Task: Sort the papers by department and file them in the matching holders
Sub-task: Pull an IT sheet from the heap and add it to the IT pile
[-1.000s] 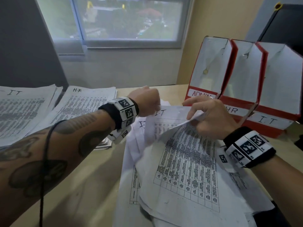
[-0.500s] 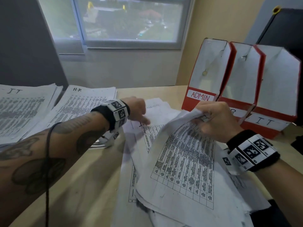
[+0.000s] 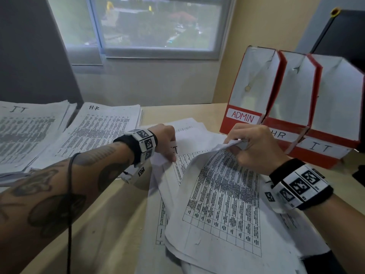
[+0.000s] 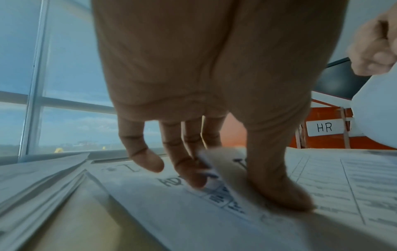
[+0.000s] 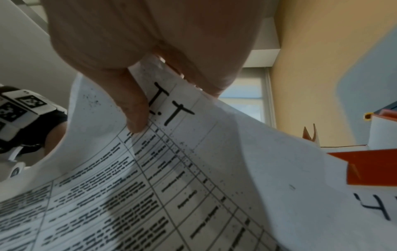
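Beside a window, our tan desk (image 3: 102, 224) carries the work. Our right hand (image 3: 254, 147) pinches the top edge of a sheet marked IT (image 3: 221, 204), lifted off the loose pile (image 3: 189, 131). Our left hand (image 3: 166, 141) pinches a corner lower in that pile. The IT holder (image 3: 335, 107) stands just right of the right hand, nearer than the IT stack (image 3: 25, 131) far left. Lower headings are hidden.
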Motion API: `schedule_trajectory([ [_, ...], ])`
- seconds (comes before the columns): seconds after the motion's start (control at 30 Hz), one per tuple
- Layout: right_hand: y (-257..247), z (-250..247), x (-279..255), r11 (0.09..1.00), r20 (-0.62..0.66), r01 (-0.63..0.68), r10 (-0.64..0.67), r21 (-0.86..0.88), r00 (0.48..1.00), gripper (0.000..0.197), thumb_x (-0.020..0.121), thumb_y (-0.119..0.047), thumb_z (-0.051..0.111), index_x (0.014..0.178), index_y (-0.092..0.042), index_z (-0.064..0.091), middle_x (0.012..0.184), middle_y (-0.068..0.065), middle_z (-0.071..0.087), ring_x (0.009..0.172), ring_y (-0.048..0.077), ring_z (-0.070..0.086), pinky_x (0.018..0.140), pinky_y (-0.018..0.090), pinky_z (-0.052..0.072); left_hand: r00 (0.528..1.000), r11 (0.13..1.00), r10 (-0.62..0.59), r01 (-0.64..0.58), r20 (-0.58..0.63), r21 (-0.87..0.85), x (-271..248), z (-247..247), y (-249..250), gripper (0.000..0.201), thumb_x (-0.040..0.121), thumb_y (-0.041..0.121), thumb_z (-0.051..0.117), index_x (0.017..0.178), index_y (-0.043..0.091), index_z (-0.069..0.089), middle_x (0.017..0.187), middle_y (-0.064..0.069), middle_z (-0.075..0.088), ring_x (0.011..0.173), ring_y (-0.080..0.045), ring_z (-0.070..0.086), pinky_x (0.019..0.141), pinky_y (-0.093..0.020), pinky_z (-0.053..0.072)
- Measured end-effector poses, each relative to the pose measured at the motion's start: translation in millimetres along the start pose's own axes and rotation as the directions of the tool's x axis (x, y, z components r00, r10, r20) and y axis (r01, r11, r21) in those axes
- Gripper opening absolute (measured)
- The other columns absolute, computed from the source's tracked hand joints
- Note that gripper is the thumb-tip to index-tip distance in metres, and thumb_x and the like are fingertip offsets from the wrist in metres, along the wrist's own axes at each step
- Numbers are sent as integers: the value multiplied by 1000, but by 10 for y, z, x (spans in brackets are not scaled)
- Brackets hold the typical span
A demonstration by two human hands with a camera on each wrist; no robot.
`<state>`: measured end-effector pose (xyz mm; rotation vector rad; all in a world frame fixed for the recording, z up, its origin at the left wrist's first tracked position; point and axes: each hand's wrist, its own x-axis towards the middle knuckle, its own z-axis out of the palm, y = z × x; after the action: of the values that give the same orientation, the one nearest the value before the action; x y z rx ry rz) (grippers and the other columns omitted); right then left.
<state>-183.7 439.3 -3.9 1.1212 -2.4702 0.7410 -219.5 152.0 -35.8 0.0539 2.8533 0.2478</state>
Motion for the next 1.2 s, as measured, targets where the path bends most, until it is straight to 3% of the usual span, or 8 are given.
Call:
schedule_trajectory([
  [0.17, -15, -10, 4, 1000, -1, 6, -6, 0, 1000, 24, 73, 9, 85, 80, -14, 80, 82, -7, 70, 74, 10, 67, 58, 37, 56, 982, 998, 16, -29, -190, -63, -5, -65, -39, 8, 82, 21, 85, 86, 25, 78, 96, -2, 71, 93, -21, 68, 75, -32, 57],
  [0.5, -112, 37, 73, 999, 6, 28, -28, 15, 1000, 24, 75, 8, 83, 82, -14, 79, 84, -12, 67, 77, 0, 64, 62, 20, 53, 959, 997, 52, -33, -279, 73, -74, -107, -42, 15, 96, 28, 67, 107, 21, 76, 111, -9, 66, 92, -29, 63, 79, -39, 54],
  [0.6, -93, 47, 94, 1000, -14, 28, -28, 1, 1000, 24, 74, 8, 84, 79, -14, 78, 82, -8, 67, 74, 8, 64, 60, 29, 54, 920, 987, 66, -4, -387, 160, -178, -220, 12, 21, 94, 42, 71, 104, 25, 78, 103, -7, 71, 86, -31, 66, 74, -37, 54],
  [0.67, -69, 67, 109, 1000, -16, 20, -20, -10, 1000, 21, 73, 6, 85, 79, -13, 78, 84, -7, 68, 76, 12, 63, 62, 33, 56, 912, 982, 126, -59, -390, 179, -237, -292, 68, 13, 96, 31, 67, 102, 25, 78, 99, -6, 73, 87, -31, 68, 72, -37, 53],
  [0.77, -78, 114, 126, 1000, -3, 3, -3, -23, 1000, 19, 72, 1, 89, 81, -11, 77, 96, -4, 71, 90, 17, 66, 72, 42, 60, 916, 979, 203, -187, -345, 79, -300, -373, 161, 20, 94, 10, 62, 100, 26, 73, 98, -2, 72, 89, -26, 66, 69, -32, 45],
  [0.97, -145, 185, 172, 998, 49, -27, 29, -53, 998, 20, 76, -4, 88, 82, -17, 74, 140, -1, 65, 131, 22, 57, 101, 40, 48, 878, 900, 315, -397, -359, -181, -445, -467, 392, 24, 87, 18, 79, 105, 30, 68, 81, 9, 77, 84, -8, 69, 85, -30, 56],
  [1.13, -116, 216, 155, 995, 62, -62, 67, -78, 996, 21, 80, 1, 83, 84, -16, 71, 77, -3, 71, 68, 12, 63, 62, 29, 48, 877, 795, 356, -466, -323, -388, -507, -474, 406, 36, 77, 30, 91, 105, 26, 68, 73, 12, 77, 67, 2, 70, 69, -17, 52],
  [1.2, -118, 213, 105, 993, 49, -68, 73, -95, 996, 25, 79, 3, 84, 93, -13, 70, 76, -5, 66, 65, 12, 60, 57, 25, 50, 897, 807, 282, -414, -340, -422, -441, -444, 324, 25, 88, 44, 80, 100, 24, 71, 71, 7, 77, 60, -3, 69, 62, -18, 52],
])
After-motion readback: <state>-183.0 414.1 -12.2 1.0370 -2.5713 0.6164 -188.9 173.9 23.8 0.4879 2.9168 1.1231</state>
